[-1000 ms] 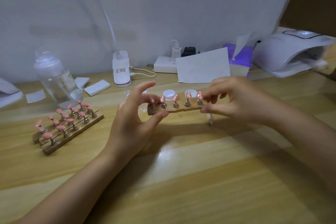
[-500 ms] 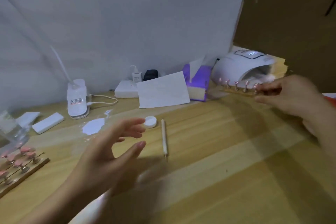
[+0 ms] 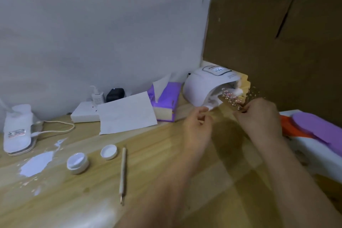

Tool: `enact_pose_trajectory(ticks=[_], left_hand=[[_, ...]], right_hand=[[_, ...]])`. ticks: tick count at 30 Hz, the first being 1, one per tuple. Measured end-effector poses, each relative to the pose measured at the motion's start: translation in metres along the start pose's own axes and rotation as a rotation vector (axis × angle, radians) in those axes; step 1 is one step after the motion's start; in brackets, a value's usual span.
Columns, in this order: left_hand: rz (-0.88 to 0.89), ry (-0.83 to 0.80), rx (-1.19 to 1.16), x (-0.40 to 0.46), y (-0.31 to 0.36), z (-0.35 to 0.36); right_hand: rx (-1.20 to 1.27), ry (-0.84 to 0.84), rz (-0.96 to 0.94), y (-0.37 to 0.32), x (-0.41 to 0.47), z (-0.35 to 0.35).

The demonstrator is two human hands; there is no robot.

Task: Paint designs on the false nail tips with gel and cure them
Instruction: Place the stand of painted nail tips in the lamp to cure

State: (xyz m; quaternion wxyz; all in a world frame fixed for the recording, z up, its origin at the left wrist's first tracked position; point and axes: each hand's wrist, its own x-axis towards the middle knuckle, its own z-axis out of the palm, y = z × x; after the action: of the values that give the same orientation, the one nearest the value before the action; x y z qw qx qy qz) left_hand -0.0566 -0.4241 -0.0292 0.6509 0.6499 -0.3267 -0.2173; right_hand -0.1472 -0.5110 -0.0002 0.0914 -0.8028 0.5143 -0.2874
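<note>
Nail tips [image 3: 230, 96] on a wooden strip [image 3: 228, 102] are held at the near end by the right hand [image 3: 259, 116], fingers curled round it. The left hand [image 3: 199, 126] is seen just left, loosely curled, holding nothing. The strip's far end is seen at the mouth of the curing lamp [image 3: 203, 85].

Head view, down over desk [image 3: 166, 181]

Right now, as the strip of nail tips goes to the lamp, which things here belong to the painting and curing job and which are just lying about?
In the job:
curing lamp
strip of nail tips, held by the right hand
open gel pot and its lid
dotting tool

Lying about:
tissue box
sheet of paper
power strip
</note>
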Motion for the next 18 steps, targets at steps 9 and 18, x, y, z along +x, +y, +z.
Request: enact_pose_trajectory(ticks=[9, 18], left_hand=[[-0.061, 0.037, -0.111, 0.014, -0.015, -0.003], [-0.12, 0.02, -0.152, 0.017, -0.012, -0.008]], right_hand=[[0.011, -0.02, 0.045, -0.008, 0.027, 0.023], [0.271, -0.04, 0.191, -0.013, 0.07, 0.083]])
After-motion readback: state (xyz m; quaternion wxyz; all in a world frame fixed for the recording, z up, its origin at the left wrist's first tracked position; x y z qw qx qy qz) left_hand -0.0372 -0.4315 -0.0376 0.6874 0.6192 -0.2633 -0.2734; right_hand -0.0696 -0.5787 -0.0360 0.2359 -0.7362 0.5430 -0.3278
